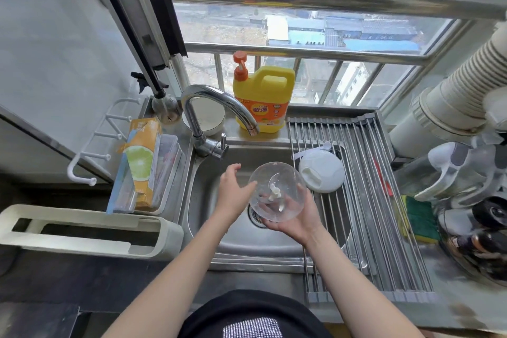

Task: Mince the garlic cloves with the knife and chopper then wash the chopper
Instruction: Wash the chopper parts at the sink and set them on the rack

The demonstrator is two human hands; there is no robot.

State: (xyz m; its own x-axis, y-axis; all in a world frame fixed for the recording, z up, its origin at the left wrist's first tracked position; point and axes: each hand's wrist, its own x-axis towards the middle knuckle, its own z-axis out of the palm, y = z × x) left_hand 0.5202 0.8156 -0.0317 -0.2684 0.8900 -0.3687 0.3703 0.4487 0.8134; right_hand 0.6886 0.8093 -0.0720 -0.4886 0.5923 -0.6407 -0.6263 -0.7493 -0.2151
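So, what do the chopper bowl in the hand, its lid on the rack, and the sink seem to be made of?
Chopper bowl: probably clear, glossy plastic; the right hand shows through its wall.
Lid: opaque white plastic, by its smooth moulded look.
Sink: likely stainless steel, with a grey brushed sheen and soft reflections.

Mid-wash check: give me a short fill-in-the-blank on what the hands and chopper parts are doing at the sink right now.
1. The clear chopper bowl is held over the sink by the ____ hand.
2. The white chopper lid rests on the ____ laid across the sink.
3. The left hand has its fingers ____, reaching toward the bowl's rim.
4. The bottle behind the faucet is ____ with an orange pump.

Missing words: right; roll-up drying rack; open; yellow
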